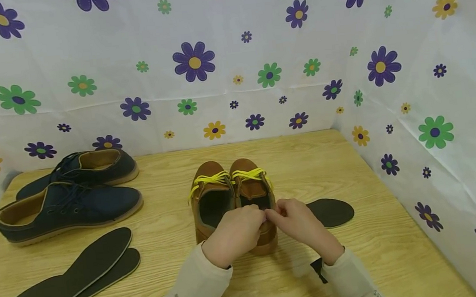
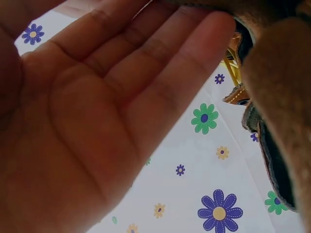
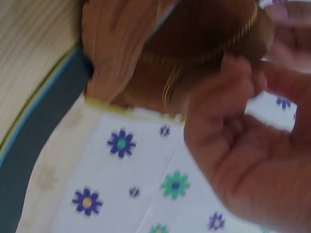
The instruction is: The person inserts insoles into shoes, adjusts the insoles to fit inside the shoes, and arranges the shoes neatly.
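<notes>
Head view: A person's left hand (image 1: 235, 234) and right hand (image 1: 300, 224) meet at the heel of a brown shoe (image 1: 254, 190), beside its mate (image 1: 211, 185) on the surface (image 1: 309, 165); a black insole (image 1: 333, 212) lies near the right hand. Left wrist view: fingers reach the shoe's edge, their grip impossible to tell. Right wrist view: curled fingers pinch the heel's rim.
</notes>
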Demonstrator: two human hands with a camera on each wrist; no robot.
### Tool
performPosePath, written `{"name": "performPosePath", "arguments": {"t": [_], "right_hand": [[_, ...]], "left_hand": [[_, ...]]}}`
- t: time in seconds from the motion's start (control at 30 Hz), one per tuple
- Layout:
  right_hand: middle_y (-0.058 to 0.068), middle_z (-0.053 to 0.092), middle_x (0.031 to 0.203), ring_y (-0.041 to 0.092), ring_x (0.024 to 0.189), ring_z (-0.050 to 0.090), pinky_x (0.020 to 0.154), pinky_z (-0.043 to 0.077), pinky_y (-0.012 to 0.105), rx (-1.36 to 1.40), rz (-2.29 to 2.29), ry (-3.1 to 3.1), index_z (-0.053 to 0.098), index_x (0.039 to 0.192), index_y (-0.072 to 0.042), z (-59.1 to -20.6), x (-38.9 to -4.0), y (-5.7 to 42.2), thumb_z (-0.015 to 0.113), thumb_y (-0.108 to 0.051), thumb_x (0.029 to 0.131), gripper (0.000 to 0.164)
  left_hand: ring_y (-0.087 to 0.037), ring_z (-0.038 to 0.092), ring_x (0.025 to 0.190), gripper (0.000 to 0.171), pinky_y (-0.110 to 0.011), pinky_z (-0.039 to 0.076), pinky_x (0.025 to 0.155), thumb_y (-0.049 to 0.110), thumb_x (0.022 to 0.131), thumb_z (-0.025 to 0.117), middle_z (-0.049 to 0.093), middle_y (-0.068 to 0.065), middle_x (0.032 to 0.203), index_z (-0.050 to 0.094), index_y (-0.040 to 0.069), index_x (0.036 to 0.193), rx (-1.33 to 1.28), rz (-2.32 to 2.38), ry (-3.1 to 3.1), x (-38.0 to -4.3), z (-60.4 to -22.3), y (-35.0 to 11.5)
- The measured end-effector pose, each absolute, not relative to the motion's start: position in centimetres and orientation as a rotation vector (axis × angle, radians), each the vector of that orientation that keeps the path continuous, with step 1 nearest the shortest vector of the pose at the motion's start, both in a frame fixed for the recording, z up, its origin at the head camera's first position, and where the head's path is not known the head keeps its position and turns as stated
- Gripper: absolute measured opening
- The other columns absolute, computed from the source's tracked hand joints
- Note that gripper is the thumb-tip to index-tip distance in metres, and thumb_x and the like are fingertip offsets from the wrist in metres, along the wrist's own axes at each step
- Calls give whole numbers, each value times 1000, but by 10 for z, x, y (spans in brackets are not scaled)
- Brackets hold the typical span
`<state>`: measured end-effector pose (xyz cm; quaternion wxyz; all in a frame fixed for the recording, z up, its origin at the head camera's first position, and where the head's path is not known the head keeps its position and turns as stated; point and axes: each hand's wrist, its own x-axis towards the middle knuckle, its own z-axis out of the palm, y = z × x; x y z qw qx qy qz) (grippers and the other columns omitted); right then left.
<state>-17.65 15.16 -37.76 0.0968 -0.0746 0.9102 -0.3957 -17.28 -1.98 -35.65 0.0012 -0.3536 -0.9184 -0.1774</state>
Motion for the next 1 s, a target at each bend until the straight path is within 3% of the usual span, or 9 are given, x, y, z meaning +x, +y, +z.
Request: {"name": "performPosePath", "arguments": {"t": [0.13, 0.3, 0.37, 0.43, 0.53, 0.6, 1.0], "right_hand": [[0, 43, 57, 13, 47, 36, 50, 37, 28, -317, -1118, 2665, 52, 70, -7, -379, -185, 171, 48, -20, 102, 35], [6, 50, 76, 17, 61, 46, 57, 42, 31, -347, -789, 2837, 62, 92, 2, -388, -198, 193, 57, -15, 97, 18], [12, 53, 93, 24, 77, 54, 69, 48, 37, -335, -645, 2864, 62, 108, 7, -394, -202, 200, 64, -17, 93, 28], [20, 51, 112, 33, 98, 55, 83, 49, 43, -316, -537, 2848, 55, 123, 11, -399, -205, 206, 70, -21, 89, 49], [27, 41, 136, 44, 123, 43, 96, 42, 52, -293, -471, 2783, 44, 136, 11, -407, -208, 212, 78, -26, 81, 75], [28, 36, 144, 46, 130, 37, 99, 39, 54, -299, -456, 2754, 43, 138, 10, -411, -210, 215, 81, -26, 78, 80], [14, 55, 117, 37, 108, 55, 93, 44, 51, -364, -414, 2789, 62, 120, 2, -418, -218, 221, 83, -22, 76, 54]], "left_hand": [[-7, 37, 53, 27, -20, 32, 45, -4, 88, 61, 50, 0, 65, 57, 12, 67, -1119, -541, -2911, -174, -356, -19], [-7, 41, 54, 27, -22, 34, 46, -3, 87, 63, 52, 0, 67, 58, 13, 66, -1102, -508, -2927, -175, -356, -18], [-8, 43, 55, 25, -23, 35, 46, -3, 87, 64, 53, 0, 68, 59, 13, 67, -1094, -497, -2934, -174, -356, -18], [-9, 45, 56, 23, -23, 37, 47, -3, 87, 63, 55, -1, 69, 61, 12, 69, -1087, -488, -2941, -173, -355, -18], [-9, 47, 56, 21, -24, 38, 47, -3, 87, 63, 56, -3, 71, 62, 11, 71, -1084, -482, -2942, -172, -353, -18], [-9, 46, 56, 21, -24, 38, 47, -3, 87, 63, 56, -3, 71, 62, 11, 71, -1084, -480, -2938, -172, -353, -18], [-7, 41, 55, 22, -22, 34, 46, -1, 88, 63, 53, 0, 68, 61, 12, 70, -1083, -470, -2942, -173, -353, -18]]}}
